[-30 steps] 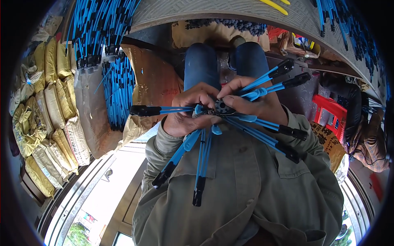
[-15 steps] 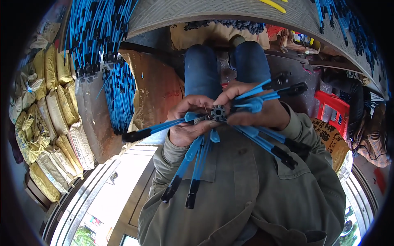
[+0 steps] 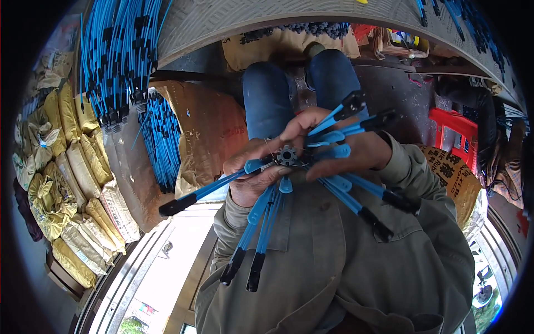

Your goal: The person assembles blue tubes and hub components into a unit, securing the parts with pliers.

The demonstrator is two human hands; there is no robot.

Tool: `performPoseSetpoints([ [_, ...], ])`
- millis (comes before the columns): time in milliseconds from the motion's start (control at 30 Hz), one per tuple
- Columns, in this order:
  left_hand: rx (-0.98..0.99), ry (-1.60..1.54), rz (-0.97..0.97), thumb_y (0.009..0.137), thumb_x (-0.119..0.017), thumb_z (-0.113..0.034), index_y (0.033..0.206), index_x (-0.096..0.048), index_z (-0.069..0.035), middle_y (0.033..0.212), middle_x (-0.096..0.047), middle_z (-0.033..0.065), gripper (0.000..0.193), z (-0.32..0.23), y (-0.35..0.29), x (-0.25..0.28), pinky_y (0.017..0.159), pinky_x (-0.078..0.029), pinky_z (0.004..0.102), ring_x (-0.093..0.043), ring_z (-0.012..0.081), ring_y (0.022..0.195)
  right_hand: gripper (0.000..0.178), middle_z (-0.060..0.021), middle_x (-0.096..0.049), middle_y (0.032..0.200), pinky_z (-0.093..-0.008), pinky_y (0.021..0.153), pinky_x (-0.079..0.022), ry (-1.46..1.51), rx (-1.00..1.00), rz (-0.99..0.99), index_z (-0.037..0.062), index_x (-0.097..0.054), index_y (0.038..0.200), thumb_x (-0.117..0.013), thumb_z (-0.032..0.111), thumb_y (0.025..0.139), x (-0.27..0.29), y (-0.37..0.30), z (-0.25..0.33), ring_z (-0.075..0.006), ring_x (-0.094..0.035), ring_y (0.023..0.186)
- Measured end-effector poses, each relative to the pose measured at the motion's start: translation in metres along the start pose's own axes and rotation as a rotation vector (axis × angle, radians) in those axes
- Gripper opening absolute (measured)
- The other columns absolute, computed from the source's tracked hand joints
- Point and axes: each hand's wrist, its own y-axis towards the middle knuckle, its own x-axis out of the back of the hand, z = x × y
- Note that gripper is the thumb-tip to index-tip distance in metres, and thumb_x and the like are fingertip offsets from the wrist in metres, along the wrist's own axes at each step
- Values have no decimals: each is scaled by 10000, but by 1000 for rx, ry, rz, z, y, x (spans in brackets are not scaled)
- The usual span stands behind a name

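A small black toothed hub [image 3: 287, 155] sits between my two hands, with several blue plastic ribs with black tips [image 3: 356, 203] fanning out from it. My left hand [image 3: 249, 182] grips the hub's left side, its fingers around the root of one rib [image 3: 206, 190] that slants down to the left. Two more ribs [image 3: 257, 234] hang down over my olive jacket. My right hand [image 3: 364, 149] pinches the hub's right side, with ribs passing above and below its fingers.
Big bundles of the same blue ribs [image 3: 114, 61] hang at the upper left, and a shorter bundle [image 3: 164, 139] lies beside a brown paper sack [image 3: 208, 125]. Yellow sacks [image 3: 61, 167] are stacked at the far left. A red stool [image 3: 459, 131] stands at the right.
The rib on the left has swung from level to slanting down-left. Both hands have shifted a little to the right, and the hub now shows between the fingers.
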Motion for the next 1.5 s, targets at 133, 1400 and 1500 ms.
performPoseSetpoints([
  [133, -30, -36, -51, 692, -714, -24, 1024, -619, 70, 870, -628, 132, 358, 0, 1, -6, 691, -467, 287, -598, 196, 770, 423, -58, -540, 979, -260, 750, -463, -180, 109, 26, 9, -546, 1045, -759, 47, 682, 2, -1, -2, -129, -554, 878],
  [1400, 191, -207, 340, 765, -670, -1, 927, -595, 31, 937, -620, 111, 181, -17, 23, 3, 786, -502, 272, -615, 154, 862, 292, -75, -606, 785, -300, 632, -411, -419, 366, 53, 30, -660, 816, -802, 183, 612, 12, -2, -3, -186, -556, 697],
  [1500, 207, -327, 297, 756, -668, 25, 887, -606, 28, 924, -624, 119, 144, -14, 25, 1, 778, -503, 276, -616, 158, 852, 291, -74, -607, 787, -299, 630, -409, -430, 352, 18, 34, -659, 813, -802, 194, 615, 12, -5, -1, -187, -557, 702],
])
